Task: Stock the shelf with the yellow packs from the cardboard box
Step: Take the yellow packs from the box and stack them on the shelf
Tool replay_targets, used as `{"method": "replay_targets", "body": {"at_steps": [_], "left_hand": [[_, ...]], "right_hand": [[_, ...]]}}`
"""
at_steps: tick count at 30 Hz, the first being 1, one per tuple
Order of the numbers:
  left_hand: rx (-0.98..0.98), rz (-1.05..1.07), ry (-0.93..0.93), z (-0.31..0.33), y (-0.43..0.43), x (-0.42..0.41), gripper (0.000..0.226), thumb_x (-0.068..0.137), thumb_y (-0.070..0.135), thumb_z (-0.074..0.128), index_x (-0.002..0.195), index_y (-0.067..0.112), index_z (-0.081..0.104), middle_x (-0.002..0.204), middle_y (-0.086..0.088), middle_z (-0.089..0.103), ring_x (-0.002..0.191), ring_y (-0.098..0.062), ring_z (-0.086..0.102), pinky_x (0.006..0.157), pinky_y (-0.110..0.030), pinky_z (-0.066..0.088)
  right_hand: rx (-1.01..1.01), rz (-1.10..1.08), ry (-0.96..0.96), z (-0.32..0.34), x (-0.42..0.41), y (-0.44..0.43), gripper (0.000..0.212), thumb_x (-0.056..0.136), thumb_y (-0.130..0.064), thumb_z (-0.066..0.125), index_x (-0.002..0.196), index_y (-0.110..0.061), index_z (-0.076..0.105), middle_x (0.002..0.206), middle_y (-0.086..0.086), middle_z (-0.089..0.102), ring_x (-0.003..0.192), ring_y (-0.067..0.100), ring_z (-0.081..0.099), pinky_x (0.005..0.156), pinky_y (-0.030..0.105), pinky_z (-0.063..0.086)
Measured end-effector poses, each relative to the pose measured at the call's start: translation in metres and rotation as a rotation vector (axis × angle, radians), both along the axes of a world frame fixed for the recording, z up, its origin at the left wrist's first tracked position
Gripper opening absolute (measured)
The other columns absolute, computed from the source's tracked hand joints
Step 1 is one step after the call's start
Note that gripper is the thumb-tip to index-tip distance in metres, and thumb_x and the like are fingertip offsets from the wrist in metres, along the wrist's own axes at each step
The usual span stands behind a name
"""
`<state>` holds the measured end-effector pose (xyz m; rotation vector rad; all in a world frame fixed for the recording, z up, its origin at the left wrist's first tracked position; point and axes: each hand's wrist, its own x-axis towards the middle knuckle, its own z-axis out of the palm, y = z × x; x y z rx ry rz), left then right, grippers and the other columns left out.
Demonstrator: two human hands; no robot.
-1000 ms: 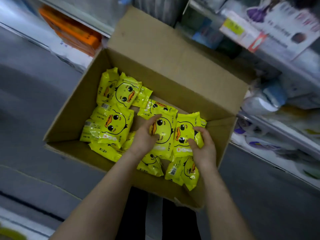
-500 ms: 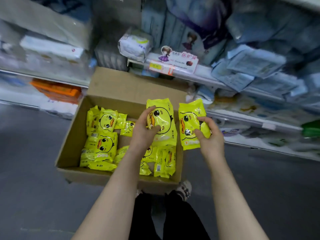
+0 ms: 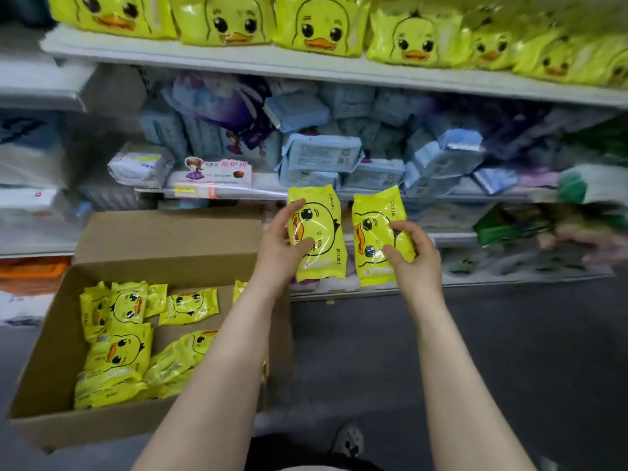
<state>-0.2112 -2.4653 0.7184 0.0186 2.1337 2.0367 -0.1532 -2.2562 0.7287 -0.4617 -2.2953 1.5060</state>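
Several glossy yellow plastic duck-face packs (image 3: 117, 355) lie loose in the open brown cardboard box (image 3: 51, 334) at my lower left, on the grey floor (image 3: 475, 351). Right of the box, my left hand (image 3: 278, 246) grasps one upright yellow pack (image 3: 321, 232), thumb across its front. Just beside it, with a narrow gap between them, my right hand (image 3: 411, 256) clasps a second yellow pack (image 3: 372, 229). Both packs are held up in front of the lower shelves. Above, the white top shelf board (image 3: 238, 64) carries a row of matching duck packs (image 3: 316, 25) running off to the right.
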Motion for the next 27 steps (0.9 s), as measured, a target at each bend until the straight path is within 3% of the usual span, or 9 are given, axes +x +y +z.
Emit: {"method": "replay_targets", "body": {"at_steps": [5, 8, 12, 15, 18, 22, 25, 27], "left_hand": [[-0.009, -0.06, 0.069, 0.024, 0.089, 0.006, 0.069, 0.074, -0.002, 0.067, 0.12, 0.048, 0.055, 0.116, 0.001, 0.066, 0.095, -0.017, 0.063, 0.096, -0.047, 0.051], [-0.004, -0.106, 0.114, 0.035, 0.14, 0.009, 0.069, 0.067, 0.011, 0.066, 0.117, 0.058, 0.054, 0.123, 0.001, 0.065, 0.091, -0.017, 0.062, 0.092, -0.048, 0.053], [-0.01, -0.162, 0.147, 0.05, 0.211, 0.015, 0.068, 0.071, 0.013, 0.067, 0.124, 0.052, 0.053, 0.123, -0.013, 0.064, 0.084, -0.02, 0.06, 0.074, -0.032, 0.05], [-0.004, -0.214, 0.176, 0.058, 0.263, 0.022, 0.066, 0.08, 0.002, 0.066, 0.128, 0.045, 0.053, 0.125, -0.015, 0.06, 0.087, -0.029, 0.059, 0.074, -0.024, 0.048], [0.011, -0.267, 0.201, 0.065, 0.309, 0.03, 0.066, 0.077, 0.006, 0.067, 0.129, 0.044, 0.053, 0.123, 0.001, 0.064, 0.091, -0.026, 0.061, 0.087, -0.038, 0.055], [0.018, -0.351, 0.243, 0.074, 0.357, 0.033, 0.067, 0.073, 0.011, 0.066, 0.127, 0.048, 0.053, 0.126, 0.005, 0.062, 0.096, -0.022, 0.064, 0.088, -0.05, 0.054], [0.032, -0.393, 0.251, 0.079, 0.389, 0.026, 0.068, 0.079, 0.002, 0.066, 0.128, 0.047, 0.053, 0.127, 0.004, 0.061, 0.102, -0.023, 0.064, 0.089, -0.05, 0.054], [0.043, -0.407, 0.243, 0.081, 0.408, 0.019, 0.068, 0.081, -0.001, 0.066, 0.126, 0.048, 0.053, 0.123, 0.002, 0.063, 0.097, -0.031, 0.064, 0.085, -0.052, 0.055]], "right_hand": [[0.039, -0.065, 0.053, 0.026, 0.016, 0.081, 0.038, 0.081, -0.002, 0.066, 0.107, -0.029, 0.065, 0.105, -0.009, 0.068, 0.097, 0.014, 0.061, 0.087, 0.029, 0.047], [0.063, -0.09, 0.08, 0.037, 0.026, 0.13, 0.037, 0.08, -0.003, 0.067, 0.108, -0.028, 0.065, 0.104, -0.013, 0.067, 0.097, 0.01, 0.059, 0.086, 0.024, 0.044], [0.108, -0.13, 0.129, 0.053, 0.043, 0.193, 0.038, 0.08, -0.003, 0.067, 0.105, -0.031, 0.064, 0.104, -0.016, 0.066, 0.099, 0.007, 0.059, 0.088, 0.02, 0.043], [0.135, -0.176, 0.149, 0.061, 0.059, 0.238, 0.039, 0.079, -0.003, 0.067, 0.104, -0.033, 0.064, 0.108, -0.017, 0.066, 0.106, 0.008, 0.059, 0.092, 0.024, 0.043], [0.152, -0.217, 0.148, 0.069, 0.074, 0.278, 0.039, 0.079, -0.004, 0.067, 0.106, -0.033, 0.064, 0.109, -0.019, 0.065, 0.108, 0.008, 0.058, 0.093, 0.025, 0.043], [0.149, -0.274, 0.169, 0.078, 0.088, 0.319, 0.038, 0.08, -0.002, 0.066, 0.107, -0.029, 0.065, 0.112, -0.015, 0.065, 0.107, 0.001, 0.055, 0.089, 0.008, 0.037], [0.16, -0.318, 0.166, 0.079, 0.088, 0.347, 0.038, 0.08, -0.004, 0.067, 0.109, -0.03, 0.065, 0.115, -0.014, 0.065, 0.112, 0.006, 0.055, 0.091, 0.017, 0.038], [0.167, -0.339, 0.171, 0.083, 0.084, 0.364, 0.039, 0.08, -0.004, 0.068, 0.109, -0.03, 0.065, 0.111, -0.02, 0.064, 0.108, 0.0, 0.054, 0.09, 0.017, 0.038]]}}
